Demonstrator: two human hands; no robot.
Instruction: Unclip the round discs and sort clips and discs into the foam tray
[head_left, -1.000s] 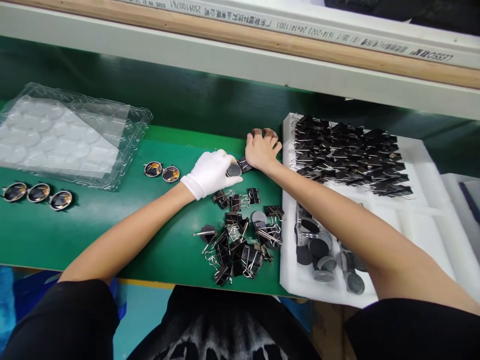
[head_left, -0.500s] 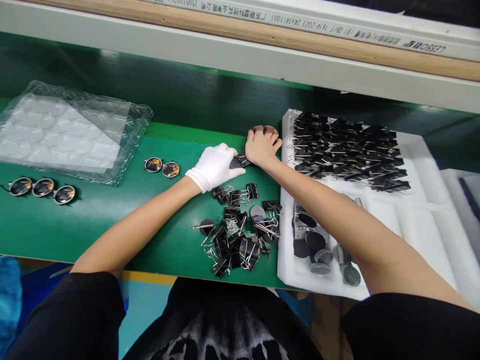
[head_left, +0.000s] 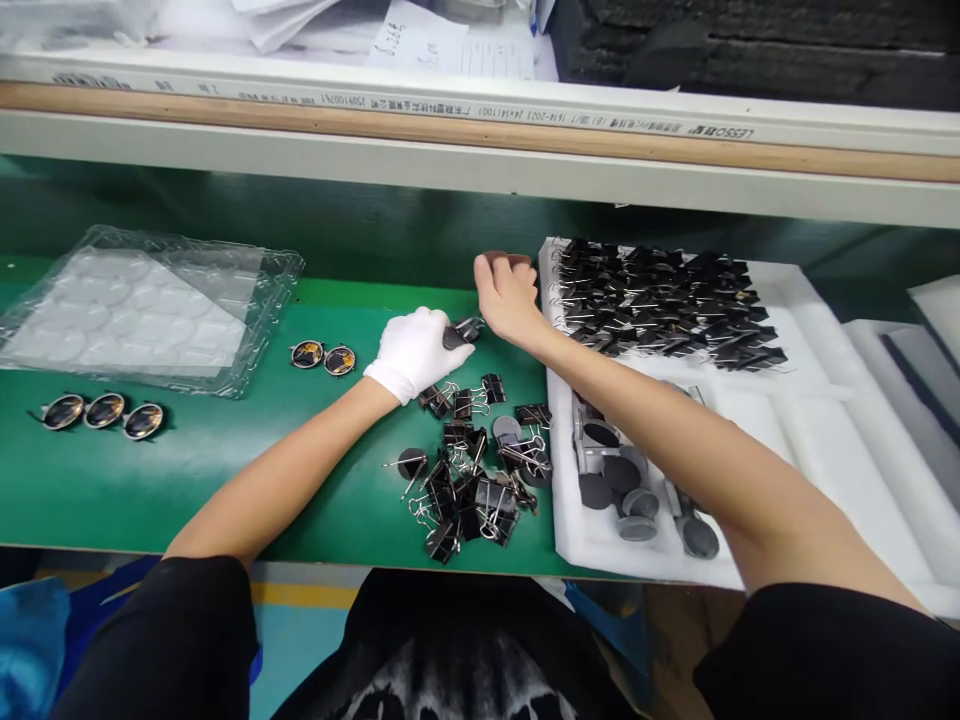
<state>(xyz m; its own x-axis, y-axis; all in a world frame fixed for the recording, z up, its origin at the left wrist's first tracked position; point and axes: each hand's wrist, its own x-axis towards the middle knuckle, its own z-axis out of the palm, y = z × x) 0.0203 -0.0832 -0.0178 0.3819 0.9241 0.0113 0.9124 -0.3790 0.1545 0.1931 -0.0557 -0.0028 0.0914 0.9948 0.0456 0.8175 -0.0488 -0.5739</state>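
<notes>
My left hand (head_left: pixel 421 350), in a white glove, grips a dark round disc (head_left: pixel 454 338) with a black binder clip (head_left: pixel 470 328) at its right side. Bare, with its fingers curled, my right hand (head_left: pixel 511 296) is just right of that clip, near the foam tray's left edge; a brownish piece (head_left: pixel 517 258) shows behind its fingers, and whether it is held is unclear. Loose black binder clips (head_left: pixel 469 490) and a few grey discs (head_left: pixel 507 428) lie heaped on the green table (head_left: pixel 330 500) nearer my body.
A white foam tray (head_left: pixel 814 400) on the right holds rows of black clips (head_left: pixel 667 300) and grey discs (head_left: pixel 622 472). Clear plastic trays (head_left: pixel 150 310) lie at the left, with round framed pieces (head_left: pixel 105 409) before them. A shelf edge (head_left: pixel 480 150) crosses behind.
The view has tilted up, showing papers on the shelf. The clip and disc in my left hand are turned more upright and apart from my right hand, whose fingers are more curled.
</notes>
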